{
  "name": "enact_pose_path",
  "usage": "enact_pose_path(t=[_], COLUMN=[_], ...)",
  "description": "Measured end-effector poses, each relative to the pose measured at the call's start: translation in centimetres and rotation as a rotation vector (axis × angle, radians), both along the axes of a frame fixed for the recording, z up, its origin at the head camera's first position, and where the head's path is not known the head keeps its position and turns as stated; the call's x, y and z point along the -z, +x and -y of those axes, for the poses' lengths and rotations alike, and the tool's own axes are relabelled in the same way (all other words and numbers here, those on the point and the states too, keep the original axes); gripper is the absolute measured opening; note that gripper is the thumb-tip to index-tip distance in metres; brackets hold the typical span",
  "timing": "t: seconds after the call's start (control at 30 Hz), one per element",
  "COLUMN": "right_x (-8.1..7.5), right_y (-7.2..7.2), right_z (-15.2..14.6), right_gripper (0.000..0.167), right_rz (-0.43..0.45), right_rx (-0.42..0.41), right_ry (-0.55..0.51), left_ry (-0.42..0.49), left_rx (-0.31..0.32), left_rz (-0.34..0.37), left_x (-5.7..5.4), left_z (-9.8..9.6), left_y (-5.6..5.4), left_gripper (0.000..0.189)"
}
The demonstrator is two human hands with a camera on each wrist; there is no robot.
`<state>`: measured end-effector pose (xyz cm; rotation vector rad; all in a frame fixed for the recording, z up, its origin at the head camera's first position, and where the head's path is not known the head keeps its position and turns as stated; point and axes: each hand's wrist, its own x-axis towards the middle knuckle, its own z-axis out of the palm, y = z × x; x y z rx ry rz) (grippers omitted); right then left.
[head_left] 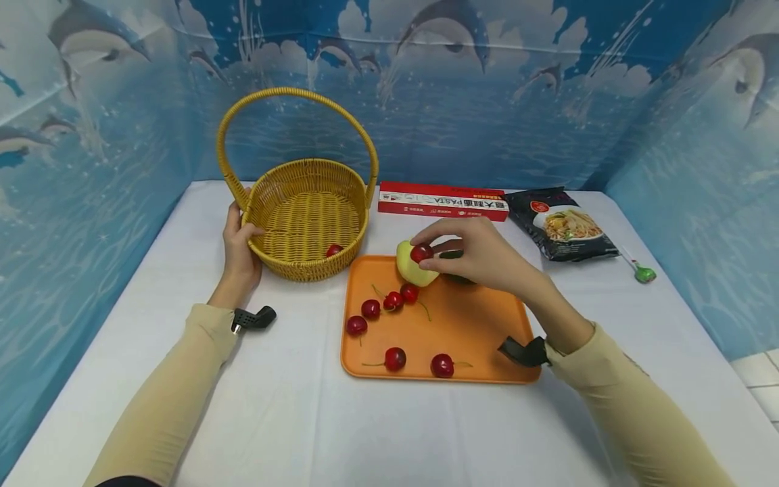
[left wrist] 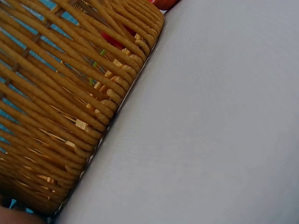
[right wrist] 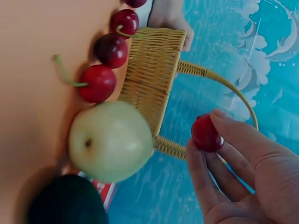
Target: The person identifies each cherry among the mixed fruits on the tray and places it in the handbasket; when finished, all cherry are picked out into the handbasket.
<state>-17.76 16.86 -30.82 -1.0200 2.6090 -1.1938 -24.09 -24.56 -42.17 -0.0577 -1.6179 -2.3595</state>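
Note:
My left hand [head_left: 239, 247] grips the left side of a yellow wicker basket [head_left: 307, 270], thumb over the rim. A single red cherry [head_left: 334, 250] lies inside the basket. My right hand [head_left: 496, 260] pinches another cherry [right wrist: 207, 133] between thumb and fingertips, above the back of an orange tray [head_left: 475, 325]. Just beyond that cherry sits a pale green, apple-like fruit [right wrist: 111, 141]. A dark rounded object [right wrist: 67, 200] lies on the tray, partly hidden under my right hand in the head view. Several stemmed cherries [head_left: 395, 359] lie along the tray's left and front.
Behind the tray lies a red pasta box [head_left: 443, 201]. To its right are a black noodle packet [head_left: 562, 224] and a green-wrapped lollipop [head_left: 645, 274]. The basket's tall handle [head_left: 298, 92] arches upward. Dolphin-print curtains [head_left: 426, 115] enclose the white table [head_left: 262, 406] at the back and sides.

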Motion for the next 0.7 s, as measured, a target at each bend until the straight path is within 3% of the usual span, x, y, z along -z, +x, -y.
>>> enact_pose_path(t=[0.37,0.7], right_x=[-0.4,0.1], right_y=[-3.2,-5.9], right_z=[5.8,10.6], right_gripper=[0.032,0.029], right_rz=[-0.039,-0.054], right_rx=[-0.035,-0.021], right_ry=[-0.052,-0.01], left_ry=[-0.002,-0.006], left_rx=[0.004,0.008], left_rz=[-0.007,0.001], left_x=[0.0,0.0], left_z=[0.2,0.1], left_y=[-0.1,0.1], left_gripper=[0.079,0.078])
